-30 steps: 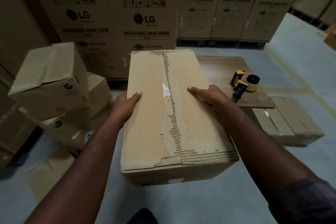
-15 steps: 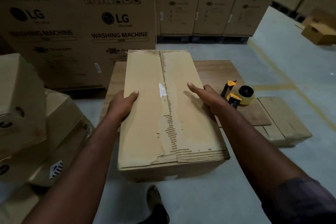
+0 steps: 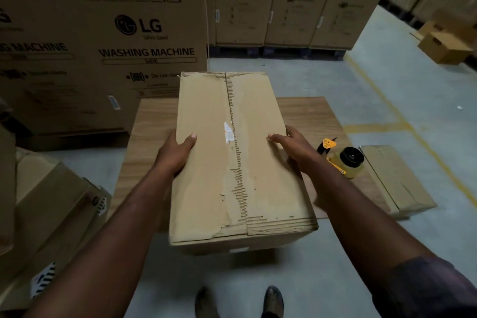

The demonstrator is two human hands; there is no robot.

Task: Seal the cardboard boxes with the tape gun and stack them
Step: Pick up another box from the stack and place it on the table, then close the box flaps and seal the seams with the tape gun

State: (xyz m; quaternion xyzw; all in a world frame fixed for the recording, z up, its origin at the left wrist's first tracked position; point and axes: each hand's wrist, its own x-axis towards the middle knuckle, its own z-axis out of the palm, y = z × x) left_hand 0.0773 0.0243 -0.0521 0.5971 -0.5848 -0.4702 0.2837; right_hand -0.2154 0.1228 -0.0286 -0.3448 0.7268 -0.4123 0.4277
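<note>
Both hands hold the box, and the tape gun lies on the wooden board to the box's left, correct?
Not quite. The head view shows the tape gun on the wooden board to the right of the box, not its left. The left hand and right hand do hold the box by its sides.

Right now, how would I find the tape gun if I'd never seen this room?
Find the low wooden board under the held box. The tape gun lies at its right edge. It's the only yellow-and-black thing among brown cardboard.
</note>
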